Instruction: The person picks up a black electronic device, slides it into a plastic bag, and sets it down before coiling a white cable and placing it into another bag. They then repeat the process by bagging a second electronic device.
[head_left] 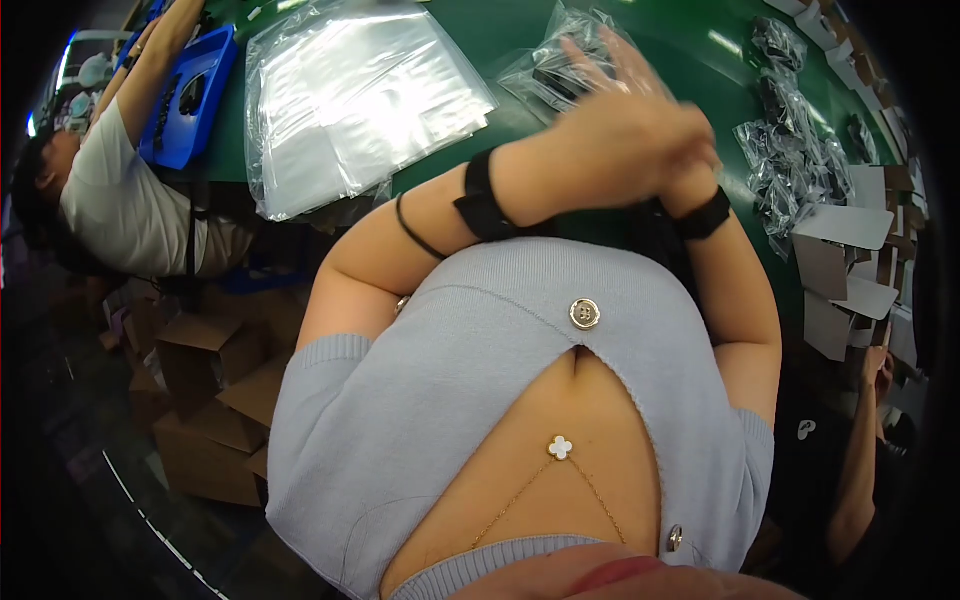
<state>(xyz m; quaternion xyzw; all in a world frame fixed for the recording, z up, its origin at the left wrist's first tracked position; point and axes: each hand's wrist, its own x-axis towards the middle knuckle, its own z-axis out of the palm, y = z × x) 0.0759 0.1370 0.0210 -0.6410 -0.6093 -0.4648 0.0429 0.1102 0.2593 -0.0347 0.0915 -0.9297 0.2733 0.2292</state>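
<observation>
Head view: I see left hand (620,150) clasped over right hand (690,165), fingers (600,55) spread wide, above bagged item (560,75) on green table (500,40).

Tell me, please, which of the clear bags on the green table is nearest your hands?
The filled bag just beyond the left hand; the flat empty stack lies further left, the other filled bags to the right.

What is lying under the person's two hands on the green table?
Under the left hand and right hand lies a clear plastic bag with something dark inside, on the green table. The hands cover its near part.
</observation>
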